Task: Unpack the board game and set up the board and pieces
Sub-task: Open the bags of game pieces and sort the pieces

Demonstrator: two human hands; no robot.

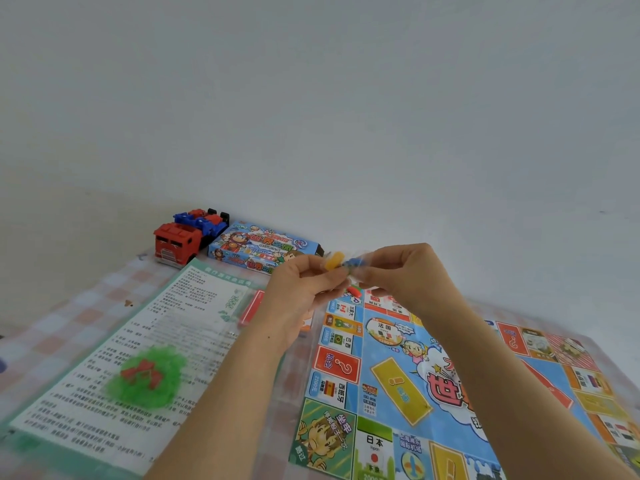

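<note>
- Pale grey wall (311, 98) rises behind a worktop (62, 327) covered in pink checked cloth.
- Colourful game board (398, 393) lies unfolded flat at the right.
- Printed rule sheet (138, 341) lies flat at the left, beside the board.
- Left hand (304, 289) and right hand (405, 275) are raised above the board's far edge, both pinching one small clear packet (335, 260) between fingertips.
- Game box (256, 247) lies by the wall, a red and blue toy truck (183, 237) just left of it.
- Green mesh bag (149, 379) holding red pieces rests on the rule sheet.
- Inside the packet show yellow and blue pieces.
</note>
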